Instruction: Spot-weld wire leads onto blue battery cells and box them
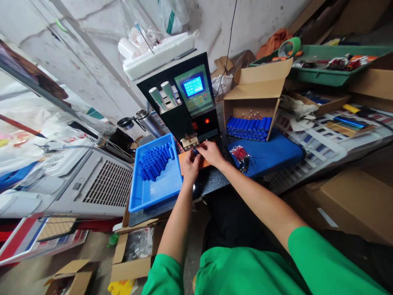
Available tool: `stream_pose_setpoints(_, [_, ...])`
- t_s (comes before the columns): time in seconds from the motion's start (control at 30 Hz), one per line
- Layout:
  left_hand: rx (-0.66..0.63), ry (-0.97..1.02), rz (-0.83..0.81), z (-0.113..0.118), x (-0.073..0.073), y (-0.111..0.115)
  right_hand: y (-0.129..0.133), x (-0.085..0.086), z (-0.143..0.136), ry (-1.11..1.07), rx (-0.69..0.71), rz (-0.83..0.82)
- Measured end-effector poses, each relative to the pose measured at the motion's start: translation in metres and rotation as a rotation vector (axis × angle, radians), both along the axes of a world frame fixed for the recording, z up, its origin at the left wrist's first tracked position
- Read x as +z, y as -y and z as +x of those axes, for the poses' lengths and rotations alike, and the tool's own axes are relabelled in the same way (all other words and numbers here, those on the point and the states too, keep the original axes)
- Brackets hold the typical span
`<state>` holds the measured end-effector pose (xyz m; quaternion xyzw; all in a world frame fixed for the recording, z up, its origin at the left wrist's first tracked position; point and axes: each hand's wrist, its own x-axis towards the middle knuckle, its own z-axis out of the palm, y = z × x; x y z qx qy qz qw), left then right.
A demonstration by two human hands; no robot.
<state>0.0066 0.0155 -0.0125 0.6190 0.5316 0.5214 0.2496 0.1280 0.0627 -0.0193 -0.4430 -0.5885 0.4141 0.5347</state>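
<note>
My left hand (190, 166) and my right hand (211, 153) meet under the electrode head (189, 141) of a black spot welder (167, 127) with a lit blue screen. Between the fingertips shows a bit of a blue battery cell (195, 151); the left fingers are closed on it. My right fingers pinch close beside the cell, and what they grip is hidden. Below the hands lies an orange pad (204, 163). To the left, a blue tray (162, 192) holds rows of blue cells (155, 162). Red and black wire leads (241, 155) lie in a bundle right of my hands.
An open cardboard box (251, 96) with stacked blue cells (248, 125) stands on the blue surface (276, 153) at right. A steel flask (149, 123) is behind the tray. White foam (159, 55) tops the welder. A green tray (325, 78) sits at back right.
</note>
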Motion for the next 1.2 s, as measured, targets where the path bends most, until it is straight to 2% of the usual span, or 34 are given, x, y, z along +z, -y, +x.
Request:
stream_pose_setpoints(0.4, [-0.001,0.01,-0.025,-0.0015,-0.0048,-0.0022,0.0018,0.0072,0.0005,0.035,-0.009,-0.029])
stream_pose_setpoints(0.77, [0.02,-0.017,-0.013,-0.0001,-0.0016,-0.0003,0.0025,0.0088,0.0013,-0.003,0.021,-0.021])
stream_pose_setpoints(1.2, [0.034,-0.029,-0.039,0.0008,-0.0012,0.0003,0.0041,0.0023,0.0083,-0.038,0.07,-0.005])
